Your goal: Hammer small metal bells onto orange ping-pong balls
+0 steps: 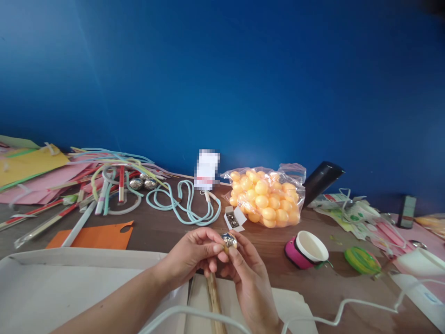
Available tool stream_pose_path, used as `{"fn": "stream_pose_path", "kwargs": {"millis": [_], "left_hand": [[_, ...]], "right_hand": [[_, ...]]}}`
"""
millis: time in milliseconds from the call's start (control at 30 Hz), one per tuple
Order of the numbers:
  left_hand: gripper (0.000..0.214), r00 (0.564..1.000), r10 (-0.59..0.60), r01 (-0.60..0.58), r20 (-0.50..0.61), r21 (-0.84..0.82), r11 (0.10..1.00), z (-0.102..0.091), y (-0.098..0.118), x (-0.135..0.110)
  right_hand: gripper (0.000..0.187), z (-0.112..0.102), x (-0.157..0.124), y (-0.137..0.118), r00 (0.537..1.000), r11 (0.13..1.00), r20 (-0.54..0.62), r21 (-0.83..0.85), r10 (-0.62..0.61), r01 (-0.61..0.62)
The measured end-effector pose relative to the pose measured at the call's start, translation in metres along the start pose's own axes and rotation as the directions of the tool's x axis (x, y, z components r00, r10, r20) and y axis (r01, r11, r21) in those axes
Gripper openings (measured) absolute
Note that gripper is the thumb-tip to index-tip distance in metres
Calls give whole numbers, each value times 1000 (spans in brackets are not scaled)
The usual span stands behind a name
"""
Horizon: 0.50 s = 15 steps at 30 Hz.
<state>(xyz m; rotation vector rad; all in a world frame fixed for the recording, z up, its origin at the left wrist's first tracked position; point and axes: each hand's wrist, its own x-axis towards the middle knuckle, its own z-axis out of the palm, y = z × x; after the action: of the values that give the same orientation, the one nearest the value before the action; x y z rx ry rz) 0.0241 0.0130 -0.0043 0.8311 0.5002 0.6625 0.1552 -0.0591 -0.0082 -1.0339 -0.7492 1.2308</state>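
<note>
My left hand (205, 249) and my right hand (247, 269) meet in the middle, with fingers and thumbs pinched round a shiny silver ball (229, 239). Its round top shows between the fingertips; the lower side is hidden. Something small and yellowish shows at my left thumb tip, too small to name. Below the hands a wooden stick (216, 304) runs down toward me over pale card; its upper end is hidden behind my fingers. Just beyond the hands stands a small open white box (234, 218) with tiny metal pieces inside.
Behind the box is a clear bag of orange balls (266, 197). A light-blue cord (187, 215) lies coiled left of it. Right stand a white-and-pink cup (311, 248) and a black cylinder (321, 183). A white cable (342, 308) crosses the front. Tubes and silver balls (136, 183) lie left.
</note>
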Motion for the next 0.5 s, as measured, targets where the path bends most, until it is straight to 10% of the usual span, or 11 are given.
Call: {"fn": "stream_pose_path", "kwargs": {"millis": [500], "left_hand": [[14,1000,11,-11,11,-7,1000,-1,-1,1]], "right_hand": [[36,-2,0,1,1000,999,0,-33,-7,7]]}}
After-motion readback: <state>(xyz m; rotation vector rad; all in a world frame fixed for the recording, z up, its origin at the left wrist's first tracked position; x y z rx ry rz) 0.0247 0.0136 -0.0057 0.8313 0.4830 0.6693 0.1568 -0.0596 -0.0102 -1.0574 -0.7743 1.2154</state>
